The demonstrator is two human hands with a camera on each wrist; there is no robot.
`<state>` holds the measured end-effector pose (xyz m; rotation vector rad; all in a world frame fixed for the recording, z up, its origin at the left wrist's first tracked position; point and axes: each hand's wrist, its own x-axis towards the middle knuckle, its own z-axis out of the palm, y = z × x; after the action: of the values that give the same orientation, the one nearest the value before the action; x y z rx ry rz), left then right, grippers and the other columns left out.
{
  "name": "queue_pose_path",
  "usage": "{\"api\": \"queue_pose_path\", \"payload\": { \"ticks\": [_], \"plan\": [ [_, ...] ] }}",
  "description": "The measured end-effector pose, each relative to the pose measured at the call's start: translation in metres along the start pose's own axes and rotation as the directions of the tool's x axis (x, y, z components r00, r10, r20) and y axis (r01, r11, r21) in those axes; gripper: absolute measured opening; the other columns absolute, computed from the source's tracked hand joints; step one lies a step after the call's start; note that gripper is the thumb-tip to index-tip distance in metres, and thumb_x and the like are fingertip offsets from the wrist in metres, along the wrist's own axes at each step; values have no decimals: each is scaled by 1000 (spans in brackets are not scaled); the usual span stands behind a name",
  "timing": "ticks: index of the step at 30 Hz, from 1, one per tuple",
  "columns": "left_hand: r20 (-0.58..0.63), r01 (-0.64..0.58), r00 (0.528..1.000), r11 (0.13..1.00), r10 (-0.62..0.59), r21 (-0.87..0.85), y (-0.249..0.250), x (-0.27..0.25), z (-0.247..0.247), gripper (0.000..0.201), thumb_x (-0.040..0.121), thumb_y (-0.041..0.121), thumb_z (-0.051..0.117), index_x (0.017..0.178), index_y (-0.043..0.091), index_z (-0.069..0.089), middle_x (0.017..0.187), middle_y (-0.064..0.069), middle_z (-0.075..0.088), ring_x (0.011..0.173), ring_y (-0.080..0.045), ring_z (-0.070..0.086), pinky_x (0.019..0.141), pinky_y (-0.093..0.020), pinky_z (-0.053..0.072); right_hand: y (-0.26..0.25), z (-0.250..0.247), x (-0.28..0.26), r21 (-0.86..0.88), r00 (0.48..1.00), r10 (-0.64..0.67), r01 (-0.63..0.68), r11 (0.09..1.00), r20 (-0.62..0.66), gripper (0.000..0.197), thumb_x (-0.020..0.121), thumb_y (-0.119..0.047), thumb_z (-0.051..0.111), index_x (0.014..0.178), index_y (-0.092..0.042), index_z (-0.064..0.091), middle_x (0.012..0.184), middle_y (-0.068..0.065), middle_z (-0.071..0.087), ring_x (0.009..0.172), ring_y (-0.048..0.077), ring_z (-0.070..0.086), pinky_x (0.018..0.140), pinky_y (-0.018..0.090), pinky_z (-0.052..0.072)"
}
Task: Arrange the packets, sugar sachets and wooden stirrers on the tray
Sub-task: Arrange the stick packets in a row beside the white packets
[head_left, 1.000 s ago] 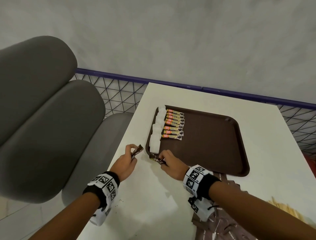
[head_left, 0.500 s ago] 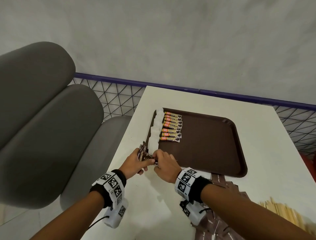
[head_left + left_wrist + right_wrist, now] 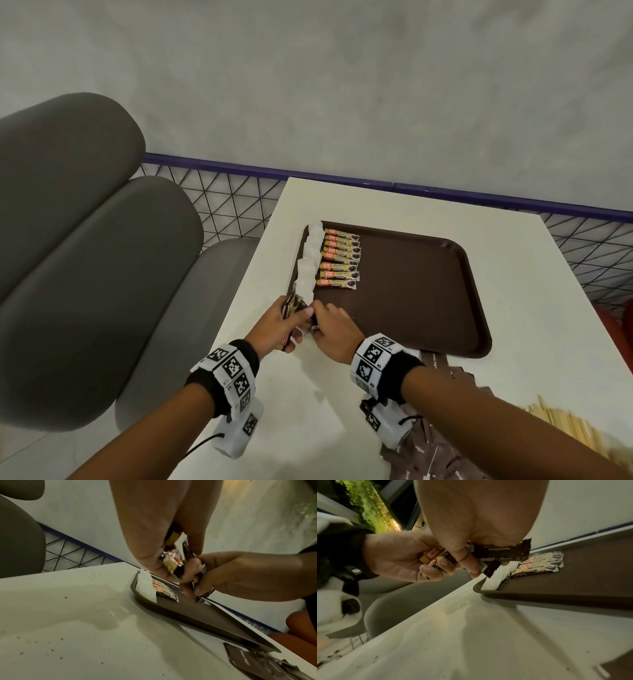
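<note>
At the near left corner of the brown tray (image 3: 428, 291), just over the white tabletop (image 3: 308, 428), a small bundle of coffee stick packets (image 3: 433, 557) is gripped in the curled fingers (image 3: 433, 570) of the left hand (image 3: 277, 325). Touching it on the right, the right hand (image 3: 334, 334) is seen with thumb and fingers pinched on a single dark packet (image 3: 501, 551), which is held above the tray's edge. The step in hand is judged to be the drawing of one packet from the bundle for laying down. Further right on the tray, a column of white sugar sachets (image 3: 310, 263) lies along the left rim, and beside it a neat row of orange-ended packets (image 3: 339, 258) is already set; most of the tray floor is bare. The next move calls for the pinched packet to be laid parallel to that row, just below its nearest member, without the sachets being nudged. Off the tray, at the far right of the tabletop, dark brown sachets (image 3: 442, 455) and wooden stirrers (image 3: 561, 428) are not yet arranged.
</note>
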<state>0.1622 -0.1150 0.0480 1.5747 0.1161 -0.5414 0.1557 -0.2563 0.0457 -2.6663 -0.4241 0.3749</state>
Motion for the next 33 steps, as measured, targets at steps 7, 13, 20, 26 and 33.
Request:
{"api": "queue_pose_path", "payload": {
  "ticks": [7,13,20,26,33],
  "plan": [
    [-101,-35,994,995,44,94,-1,4,-9,22,93,25,55,103,6,57,85,-17,67,48,-17,56,39,-21,35,7,-8,2,49,992,-117,114,992,56,37,94,-11,36,130,-13,43,121,11,54,110,30,49,91,41,42],
    [-248,-5,966,970,67,243,-4,8,-18,15,90,25,53,91,11,57,66,-11,64,50,-24,49,43,-25,35,12,-19,5,116,995,4,8,993,-100,39,98,-27,36,136,-18,32,127,11,54,114,31,52,92,38,43],
    [-121,-23,992,999,26,23,4,6,-5,24,87,28,64,95,6,61,73,-9,67,54,-20,55,40,-23,39,4,-12,7,-44,995,-11,7,999,-103,55,82,-6,48,133,-13,29,125,8,47,112,24,43,93,32,29],
    [-64,-5,998,1000,5,-7,6,4,-3,15,82,14,70,90,6,61,66,-9,58,46,-10,51,40,-23,40,6,-5,11,-72,993,-32,23,997,-117,65,77,-4,49,137,-14,27,134,5,38,119,23,37,97,33,29],
    [-144,-24,990,996,12,-81,1,12,-6,26,84,9,67,106,-5,62,72,-10,62,47,-11,53,39,-23,39,27,-8,11,334,976,113,-45,941,-186,54,79,-11,58,128,-18,37,108,-5,43,104,11,35,93,29,27]
  ]
}}
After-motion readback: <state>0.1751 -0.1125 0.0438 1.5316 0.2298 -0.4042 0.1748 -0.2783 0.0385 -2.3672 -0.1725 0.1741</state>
